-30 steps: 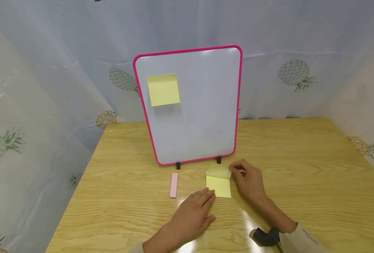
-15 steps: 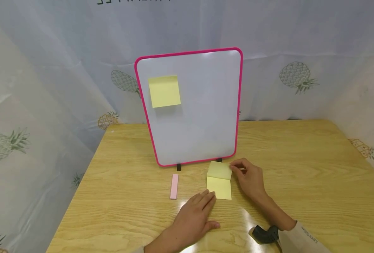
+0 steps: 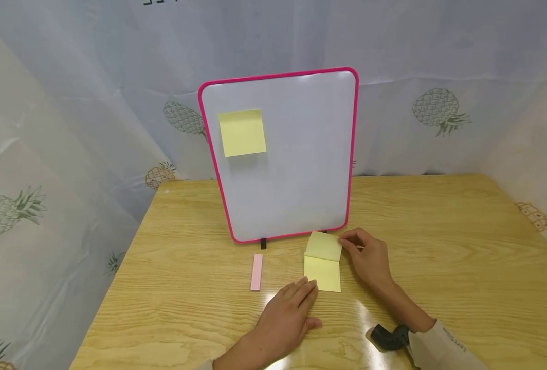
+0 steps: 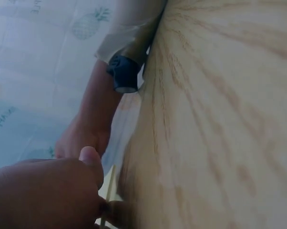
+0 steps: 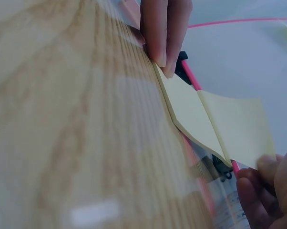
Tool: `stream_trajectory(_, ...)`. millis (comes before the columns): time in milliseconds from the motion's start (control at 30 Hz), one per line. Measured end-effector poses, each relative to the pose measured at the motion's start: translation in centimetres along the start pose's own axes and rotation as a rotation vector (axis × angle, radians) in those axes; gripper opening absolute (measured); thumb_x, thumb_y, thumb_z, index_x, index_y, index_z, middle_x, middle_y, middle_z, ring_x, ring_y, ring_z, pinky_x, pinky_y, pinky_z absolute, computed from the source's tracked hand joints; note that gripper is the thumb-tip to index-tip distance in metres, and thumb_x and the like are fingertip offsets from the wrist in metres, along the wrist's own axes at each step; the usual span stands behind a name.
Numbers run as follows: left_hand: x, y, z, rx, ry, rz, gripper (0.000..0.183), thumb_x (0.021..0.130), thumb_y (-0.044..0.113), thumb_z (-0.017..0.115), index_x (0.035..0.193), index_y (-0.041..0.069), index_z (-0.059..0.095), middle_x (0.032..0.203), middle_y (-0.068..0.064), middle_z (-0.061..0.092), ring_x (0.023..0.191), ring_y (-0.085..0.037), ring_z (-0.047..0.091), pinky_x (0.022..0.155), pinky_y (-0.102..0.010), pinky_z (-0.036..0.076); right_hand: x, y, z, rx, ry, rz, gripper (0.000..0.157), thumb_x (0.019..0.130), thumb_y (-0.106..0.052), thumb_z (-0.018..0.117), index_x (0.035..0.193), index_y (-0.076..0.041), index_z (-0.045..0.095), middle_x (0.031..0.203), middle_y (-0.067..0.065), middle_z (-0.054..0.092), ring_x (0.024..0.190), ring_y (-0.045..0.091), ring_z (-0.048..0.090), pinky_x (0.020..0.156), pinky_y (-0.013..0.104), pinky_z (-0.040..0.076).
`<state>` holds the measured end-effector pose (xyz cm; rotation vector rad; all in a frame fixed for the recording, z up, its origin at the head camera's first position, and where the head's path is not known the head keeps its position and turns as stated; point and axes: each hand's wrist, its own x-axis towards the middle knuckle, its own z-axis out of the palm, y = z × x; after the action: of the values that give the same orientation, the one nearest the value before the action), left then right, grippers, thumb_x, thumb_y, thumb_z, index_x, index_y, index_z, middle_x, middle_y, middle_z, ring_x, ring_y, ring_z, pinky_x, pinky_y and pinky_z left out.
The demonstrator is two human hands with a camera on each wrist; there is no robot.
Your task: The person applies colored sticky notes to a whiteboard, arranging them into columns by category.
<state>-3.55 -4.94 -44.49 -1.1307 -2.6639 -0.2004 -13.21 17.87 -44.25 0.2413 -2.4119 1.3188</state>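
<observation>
A pale yellow sticky note pad [image 3: 322, 276] lies on the table in front of the whiteboard. My left hand [image 3: 285, 319] presses its lower left corner with straight fingers, the thumb spread to the side. With thumb and forefinger, my right hand [image 3: 369, 260] pinches the right corner of the top sticky note [image 3: 324, 246]. That note stands folded up and back, its lower part still against the pad along a crease. The right wrist view shows the raised note [image 5: 241, 125] between the pad [image 5: 193, 112] and my pinching fingers. In the left wrist view, the left hand hides most of the pad.
A pink-framed whiteboard [image 3: 301, 180] stands upright behind the pad on black feet. One yellow sticky note [image 3: 242, 133] hangs at its upper left. A narrow pink strip pad [image 3: 256, 272] lies left of the yellow pad. A black wrist device [image 3: 389, 338] sits at the right sleeve.
The right hand has moved slightly away from me, lifting the top sticky note further up off the pad. The left hand keeps pressing the corner.
</observation>
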Motion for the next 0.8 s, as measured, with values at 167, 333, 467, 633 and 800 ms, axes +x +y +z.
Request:
stream_trajectory(167, 0.02, -0.03, -0.01, 0.021, 0.009, 0.008, 0.060, 0.097, 0.049, 0.044, 0.134, 0.003, 0.055, 0.139, -0.008, 0.050, 0.131, -0.023, 0.043, 0.104, -0.036, 0.038, 0.13, 0.23, -0.05, 0.038, -0.009, 0.010, 0.008, 0.083, -0.004, 0.073, 0.089, -0.007, 0.069, 0.079, 0.002, 0.070, 0.063, 0.016, 0.066, 0.058, 0.019, 0.054)
stream_trajectory(333, 0.03, 0.07, -0.15, 0.015, -0.001, 0.004, 0.060, 0.097, 0.049, 0.043, 0.134, 0.003, 0.054, 0.139, -0.008, 0.050, 0.132, -0.023, 0.042, 0.104, -0.036, 0.038, 0.23, 0.38, -0.11, 0.088, -0.010, 0.023, 0.008, 0.083, -0.001, 0.072, 0.089, -0.005, 0.069, 0.079, 0.005, 0.070, 0.062, 0.018, 0.066, 0.054, 0.023, 0.054)
stream_trajectory(467, 0.04, 0.15, -0.22, 0.013, -0.009, 0.000, 0.062, 0.097, 0.050, 0.042, 0.135, 0.003, 0.053, 0.140, -0.008, 0.050, 0.132, -0.023, 0.042, 0.105, -0.036, 0.038, 0.37, 0.38, -0.17, 0.083, -0.005, 0.032, 0.007, 0.083, -0.002, 0.072, 0.089, -0.006, 0.069, 0.078, 0.004, 0.069, 0.060, 0.019, 0.066, 0.052, 0.022, 0.053)
stream_trajectory(633, 0.03, 0.19, -0.18, 0.022, -0.016, 0.000, 0.063, 0.097, 0.051, 0.041, 0.136, 0.003, 0.053, 0.140, -0.008, 0.049, 0.132, -0.023, 0.042, 0.105, -0.036, 0.037, 0.55, 0.34, -0.19, 0.077, 0.008, 0.044, 0.007, 0.083, -0.004, 0.073, 0.088, -0.006, 0.069, 0.078, 0.004, 0.069, 0.060, 0.019, 0.066, 0.052, 0.020, 0.052)
stream_trajectory(800, 0.02, 0.30, -0.22, 0.017, -0.024, -0.013, 0.062, 0.098, 0.050, 0.040, 0.136, 0.003, 0.053, 0.141, -0.008, 0.049, 0.133, -0.022, 0.041, 0.106, -0.036, 0.037, 0.60, 0.36, -0.17, 0.081, 0.024, 0.043, 0.007, 0.083, -0.004, 0.074, 0.088, -0.006, 0.069, 0.076, 0.004, 0.069, 0.059, 0.020, 0.066, 0.051, 0.020, 0.051)
